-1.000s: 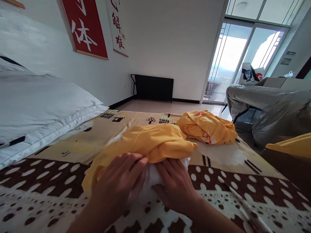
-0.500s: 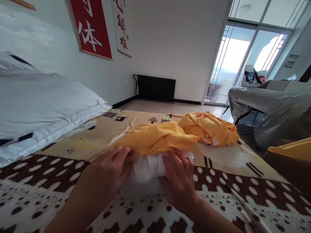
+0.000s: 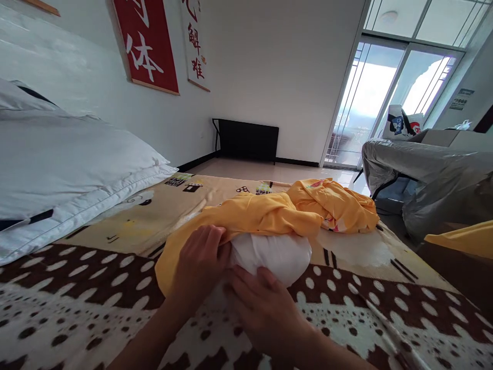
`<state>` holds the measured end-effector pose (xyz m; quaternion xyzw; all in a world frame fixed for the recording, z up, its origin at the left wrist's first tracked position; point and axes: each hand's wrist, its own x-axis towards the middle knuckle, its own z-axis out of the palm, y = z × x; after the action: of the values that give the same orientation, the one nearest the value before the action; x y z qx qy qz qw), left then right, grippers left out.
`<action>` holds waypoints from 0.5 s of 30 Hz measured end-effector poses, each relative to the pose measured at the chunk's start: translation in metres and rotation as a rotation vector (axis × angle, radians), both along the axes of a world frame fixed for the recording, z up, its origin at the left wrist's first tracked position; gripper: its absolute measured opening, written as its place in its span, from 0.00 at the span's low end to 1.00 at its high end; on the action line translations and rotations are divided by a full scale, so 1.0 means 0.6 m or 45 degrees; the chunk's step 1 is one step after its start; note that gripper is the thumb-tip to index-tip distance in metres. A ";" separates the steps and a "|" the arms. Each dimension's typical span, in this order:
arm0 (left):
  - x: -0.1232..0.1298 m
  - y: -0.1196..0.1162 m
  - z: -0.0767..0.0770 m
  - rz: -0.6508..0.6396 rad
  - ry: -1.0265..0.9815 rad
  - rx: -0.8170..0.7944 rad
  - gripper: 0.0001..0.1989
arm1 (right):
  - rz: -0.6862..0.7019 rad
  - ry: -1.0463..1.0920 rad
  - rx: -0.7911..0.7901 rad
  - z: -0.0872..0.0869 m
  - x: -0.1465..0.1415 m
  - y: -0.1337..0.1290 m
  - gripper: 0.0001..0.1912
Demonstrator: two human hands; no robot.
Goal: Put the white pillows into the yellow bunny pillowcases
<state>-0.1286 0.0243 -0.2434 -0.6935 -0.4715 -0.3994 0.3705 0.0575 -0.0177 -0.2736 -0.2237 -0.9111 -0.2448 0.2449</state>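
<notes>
A yellow cloth [image 3: 265,210] lies bunched over a soft white stuffed piece [image 3: 273,254], whose near side shows bare between my hands. My left hand [image 3: 204,257] is closed on the edge of the yellow cloth, at the left of the white piece. My right hand [image 3: 262,303] presses against the near side of the white piece, its fingers bent, with their tips partly hidden. Just behind, to the right, a second yellow bundle with a printed pattern [image 3: 335,205] touches the first cloth.
All this lies on a patterned blanket [image 3: 115,282]. White pillows [image 3: 77,164] are stacked at the left. Plastic-wrapped furniture [image 3: 431,164] stands at the right, with a yellow cloth corner [image 3: 466,240] nearer. A black panel [image 3: 248,141] leans by the far wall.
My left hand has moved up and right with the cloth's edge. My right hand has come down and left off the cloth's edge onto the white piece. The yellow cloth spreads further left.
</notes>
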 end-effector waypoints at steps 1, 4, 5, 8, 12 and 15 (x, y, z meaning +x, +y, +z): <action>-0.005 0.005 -0.002 -0.006 -0.037 0.026 0.06 | -0.021 -0.011 -0.016 -0.001 0.001 0.002 0.20; -0.015 0.011 0.000 0.009 -0.043 0.121 0.06 | -0.054 -0.006 -0.046 -0.004 0.004 0.007 0.21; -0.017 0.010 0.003 0.026 -0.014 0.143 0.05 | -0.063 0.006 -0.053 -0.005 0.005 0.009 0.21; -0.021 0.006 0.011 0.078 0.106 0.190 0.05 | -0.098 0.050 -0.082 -0.011 0.007 0.019 0.22; -0.022 0.005 0.016 0.093 0.189 0.246 0.07 | -0.149 0.108 -0.132 -0.018 0.007 0.035 0.24; -0.024 0.011 0.012 0.107 0.191 0.255 0.09 | -0.190 0.192 -0.155 -0.019 0.005 0.040 0.23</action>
<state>-0.1432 0.0311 -0.2361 -0.6606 -0.4289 -0.3757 0.4883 0.0608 0.0061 -0.2852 -0.3232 -0.8840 -0.1888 0.2800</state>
